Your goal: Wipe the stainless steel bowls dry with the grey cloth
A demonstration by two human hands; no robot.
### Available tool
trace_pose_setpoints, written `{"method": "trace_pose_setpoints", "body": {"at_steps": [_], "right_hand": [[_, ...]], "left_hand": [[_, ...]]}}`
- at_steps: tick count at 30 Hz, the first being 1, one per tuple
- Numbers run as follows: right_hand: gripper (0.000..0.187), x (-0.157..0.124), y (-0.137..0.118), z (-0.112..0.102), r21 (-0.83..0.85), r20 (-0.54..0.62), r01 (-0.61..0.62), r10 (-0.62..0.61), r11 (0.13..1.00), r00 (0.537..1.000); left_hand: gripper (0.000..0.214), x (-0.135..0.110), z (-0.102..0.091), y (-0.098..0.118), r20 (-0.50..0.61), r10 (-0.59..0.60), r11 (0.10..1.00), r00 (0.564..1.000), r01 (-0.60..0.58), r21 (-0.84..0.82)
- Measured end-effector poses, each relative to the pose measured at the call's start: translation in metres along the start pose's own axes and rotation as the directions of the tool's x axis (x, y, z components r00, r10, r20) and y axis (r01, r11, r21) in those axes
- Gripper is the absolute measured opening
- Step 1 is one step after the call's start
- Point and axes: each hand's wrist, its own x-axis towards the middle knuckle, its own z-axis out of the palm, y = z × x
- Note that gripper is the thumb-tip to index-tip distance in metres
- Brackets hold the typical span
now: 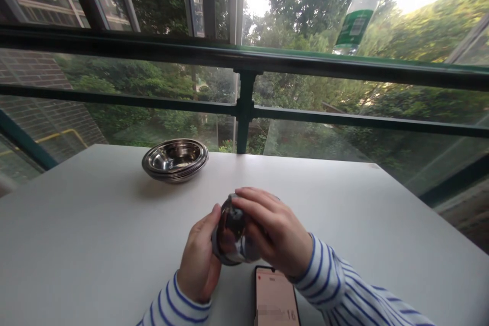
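Between my two hands, above the front middle of the table, is a small shiny metal bowl (234, 232), tilted on its side. My left hand (200, 254) grips its left edge, thumb up along the rim. Over its top and right side lies my right hand (277, 229), fingers curled around it and hiding much of it. Just below the right hand a phone (275, 298) lies face up on the table, its screen lit pink. A stack of wider metal bowls (175, 160) stands at the back left, apart from both hands.
The white table (95, 249) reaches back to a dark green railing (244, 112) with glass behind it. On the top rail at the right stands a clear plastic bottle (355, 25) with a green label. Trees and a building show outside.
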Motion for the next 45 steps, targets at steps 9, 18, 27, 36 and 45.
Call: {"method": "trace_pose_setpoints", "body": {"at_steps": [9,18,27,36,45], "right_hand": [[0.033,-0.005,0.019,0.013,0.327,-0.151,-0.234,0.295,0.915,0.943],[0.049,-0.018,0.003,0.028,0.051,-0.072,0.02,-0.016,0.998,0.997],[0.031,-0.019,-0.005,0.039,-0.341,0.164,0.551,-0.529,0.762,0.833],[0.029,-0.016,0.005,0.027,-0.371,0.158,0.614,-0.604,0.696,0.781],[0.029,-0.015,-0.003,0.028,-0.37,0.187,0.567,-0.539,0.736,0.821]], "left_hand": [[0.022,0.007,0.002,0.019,-0.227,-0.011,0.983,0.974,-0.032,-0.183],[0.033,0.018,-0.009,0.036,-0.3,0.037,0.953,0.953,-0.124,-0.278],[0.026,0.013,-0.009,0.025,-0.215,-0.155,0.951,0.964,0.087,-0.295],[0.027,0.013,-0.005,0.029,-0.241,-0.071,0.957,0.968,-0.002,-0.291],[0.026,0.006,-0.001,0.021,-0.114,-0.153,0.969,0.982,0.127,-0.21]]}}
